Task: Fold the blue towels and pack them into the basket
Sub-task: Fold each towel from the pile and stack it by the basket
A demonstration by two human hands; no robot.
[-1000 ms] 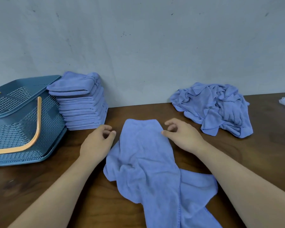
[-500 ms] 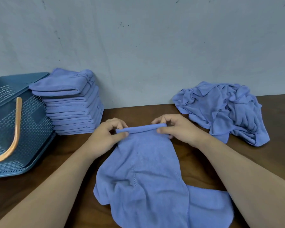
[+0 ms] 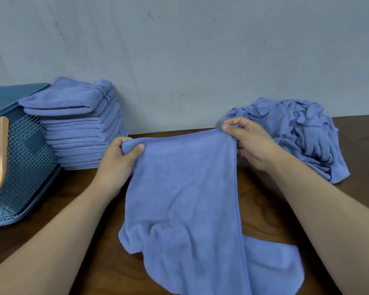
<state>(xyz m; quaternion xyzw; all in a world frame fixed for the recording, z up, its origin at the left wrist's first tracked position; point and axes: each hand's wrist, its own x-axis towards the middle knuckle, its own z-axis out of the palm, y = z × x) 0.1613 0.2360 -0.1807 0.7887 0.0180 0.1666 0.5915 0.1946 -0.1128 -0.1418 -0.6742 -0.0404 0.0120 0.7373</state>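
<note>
A blue towel [image 3: 183, 199] hangs in front of me, its top edge lifted off the brown table [image 3: 262, 205] and its lower part crumpled on the wood. My left hand [image 3: 117, 162] pinches the top left corner between thumb and fingers. My right hand [image 3: 251, 143] pinches the top right corner. A stack of folded blue towels [image 3: 81, 126] stands against the wall at the left. A blue perforated basket [image 3: 24, 158] with an orange handle [image 3: 0, 154] sits at the far left, touching the stack.
A heap of unfolded blue towels [image 3: 303, 135] lies at the back right, just behind my right hand. A grey wall [image 3: 179, 60] closes off the far side of the table. Bare wood shows at the far right.
Both hands took hold of the towel's far edge, lifted it off the table and pulled apart, so the top edge is now spread wide.
</note>
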